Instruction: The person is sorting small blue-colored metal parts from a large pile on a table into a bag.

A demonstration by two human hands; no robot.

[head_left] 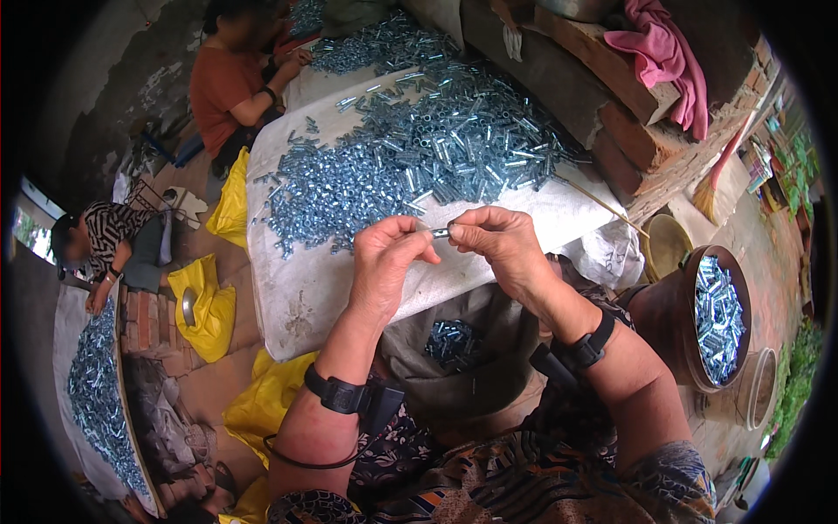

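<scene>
Metal piece (441, 233), small and cylindrical, is up between the wearer's two hands, in front of the piles on the white sheet (301, 306). Left hand (393, 255): thumb and forefinger pinched on its left end. Right hand (496, 243): thumb and forefinger pinched on its right end, which looks darker. Can't tell from here if it's one part or two mated; fingertips cover both ends.

Looks to me like two-handed fingertip work along the part's axis. Notes for doing it well:

- Ends in line. Any tilt between the two pinches would likely bind or cross-start a fit, if there is one.
- One hand as the fixed side, the other doing the turning or pushing. Both moving = lost alignment.
- Light pinch, tips only. Plated-looking metal is probably slick; squeezing hard could shoot it out.
- Leave the middle exposed, as now, so the seating can be checked by eye.
- Stop on resistance, back off, realign. Don't force.

Position's decent: lap bin (489, 384), lined with grey cloth, sits below and slightly right, with shiny tubes (454, 339) inside. A drop could land there or back among the short pieces (327, 201), and I'd expect it to be hard to pick out. Longer tubes (489, 131) lie beyond, so both kinds look within easy reach.
</scene>
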